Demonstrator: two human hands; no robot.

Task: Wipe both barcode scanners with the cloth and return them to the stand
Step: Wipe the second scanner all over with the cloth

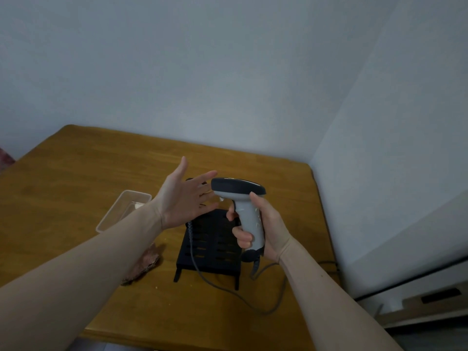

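1. Fingers (202, 182) of the left hand (183, 196) are straight and spread, palm turned toward the scanner; they hold nothing. Fingertips lie just beside the scanner's dark head; contact cannot be confirmed.
2. Clear plastic tray (119, 212) sits on the wooden table (76, 168), left of the hands, partly hidden by the left forearm.
3. Brownish cloth (141, 266) lies on the table under the left forearm, just left of the stand.
4. Black slotted stand (215, 249) rests on the table below both hands; a grey cable (222, 287) trails across it.
5. Grey barcode scanner (244, 206) is held upright above the stand, head pointing left.
6. Right hand (263, 229) grips the scanner's handle, fingers curled round it, thumb up near the head.
7. A second dark object shows behind the left hand; identity unclear.
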